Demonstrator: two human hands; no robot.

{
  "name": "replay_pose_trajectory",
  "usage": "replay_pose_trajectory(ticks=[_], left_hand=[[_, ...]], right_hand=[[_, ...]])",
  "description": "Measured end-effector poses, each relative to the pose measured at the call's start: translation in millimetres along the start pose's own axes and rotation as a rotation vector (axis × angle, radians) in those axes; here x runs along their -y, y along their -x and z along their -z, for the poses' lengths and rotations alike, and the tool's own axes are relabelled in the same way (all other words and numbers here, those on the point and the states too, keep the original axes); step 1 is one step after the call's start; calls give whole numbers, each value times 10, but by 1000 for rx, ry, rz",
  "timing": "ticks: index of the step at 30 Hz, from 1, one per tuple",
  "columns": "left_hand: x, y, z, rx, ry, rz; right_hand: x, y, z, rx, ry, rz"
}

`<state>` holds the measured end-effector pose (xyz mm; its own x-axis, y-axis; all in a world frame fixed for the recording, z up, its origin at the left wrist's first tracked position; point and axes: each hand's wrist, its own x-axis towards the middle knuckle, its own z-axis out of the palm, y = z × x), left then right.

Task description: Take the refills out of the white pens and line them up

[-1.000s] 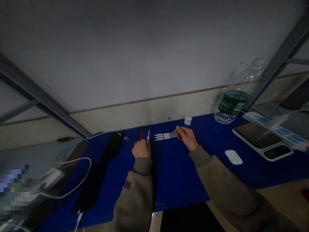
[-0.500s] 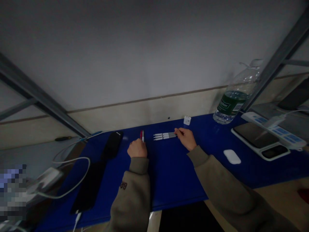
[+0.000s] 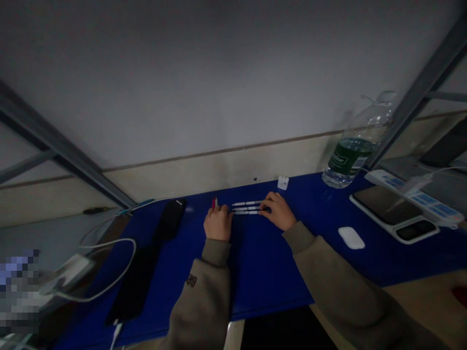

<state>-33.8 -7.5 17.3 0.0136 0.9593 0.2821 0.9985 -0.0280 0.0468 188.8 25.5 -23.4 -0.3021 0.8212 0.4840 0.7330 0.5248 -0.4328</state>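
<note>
Three white pens (image 3: 252,208) near desk's (image 3: 270,272) back edge: right hand (image 3: 279,211) pinched round their right ends, left hand (image 3: 218,223) half-curled at the left, hold too dim to tell; uneven squeeze could roll one loose.

Just one cam, worn on the person's head. It looks forward and down at the left hand (image 3: 218,224) and right hand (image 3: 280,212) over the blue tabletop (image 3: 262,262), near enough that the sleeves (image 3: 206,301) run off the bottom edge; wall (image 3: 233,87) fills the top.
</note>
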Motion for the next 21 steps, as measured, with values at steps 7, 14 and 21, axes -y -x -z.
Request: replay_pose_trajectory(ticks=[7, 14, 21], left_hand=[[-263, 61, -172, -14, 116, -416], [-216, 34, -253, -10, 130, -387], [-209, 28, -235, -39, 99, -391]], right_hand=[[55, -2, -4, 118, -27, 62], [93, -10, -21, 124, -40, 49], [108, -17, 20, 102, -38, 49]])
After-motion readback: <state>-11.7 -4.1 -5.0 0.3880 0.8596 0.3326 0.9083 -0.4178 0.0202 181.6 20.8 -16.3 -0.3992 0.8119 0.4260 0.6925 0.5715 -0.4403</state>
